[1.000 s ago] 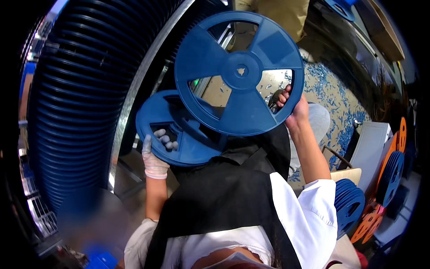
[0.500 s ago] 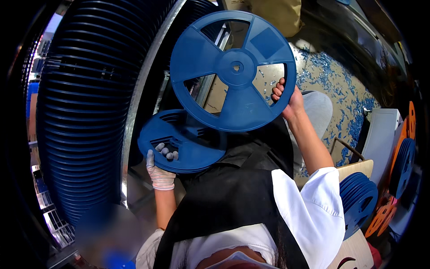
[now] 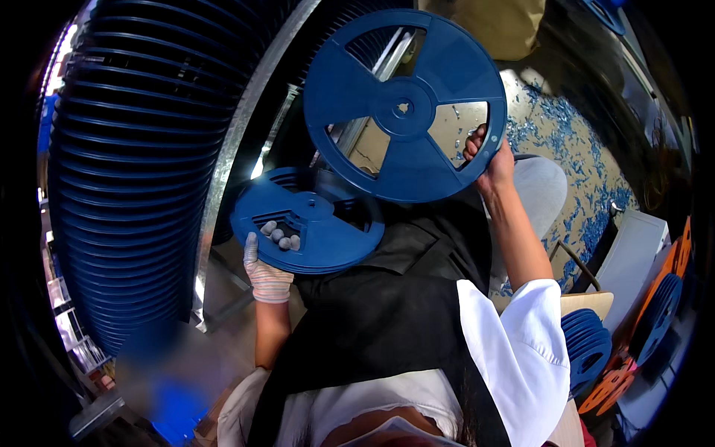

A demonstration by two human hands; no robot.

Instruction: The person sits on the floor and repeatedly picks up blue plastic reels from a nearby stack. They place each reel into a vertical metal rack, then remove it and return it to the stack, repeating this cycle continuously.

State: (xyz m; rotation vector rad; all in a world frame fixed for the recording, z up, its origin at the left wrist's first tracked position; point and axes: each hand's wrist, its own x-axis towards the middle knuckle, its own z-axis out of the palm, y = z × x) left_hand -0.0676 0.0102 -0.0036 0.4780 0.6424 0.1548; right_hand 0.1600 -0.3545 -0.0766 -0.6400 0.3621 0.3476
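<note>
The bare right hand (image 3: 490,160) grips a large blue reel disc (image 3: 417,119) by its rim, fingers curled through a cut-out; the disc spreads up and left of that grip. Lower and farther left, the gloved left hand (image 3: 268,279) holds a stack of similar blue discs (image 3: 320,237), its fingers through a cut-out and its thumb outside the rim. Held only at one edge, the single disc could swivel or drop if the right fingers loosened; its lower edge, near the stack, might knock it. The stack's far side, opposite the left-hand grip, could sag or its discs slide apart if that hold slackened. Left of both grips, a rack edged by a metal rail (image 3: 232,141) appears to contain a long row of blue discs (image 3: 134,194). Below the left hand, whether a blurred blue object (image 3: 177,410) is a container cannot be told.
</note>
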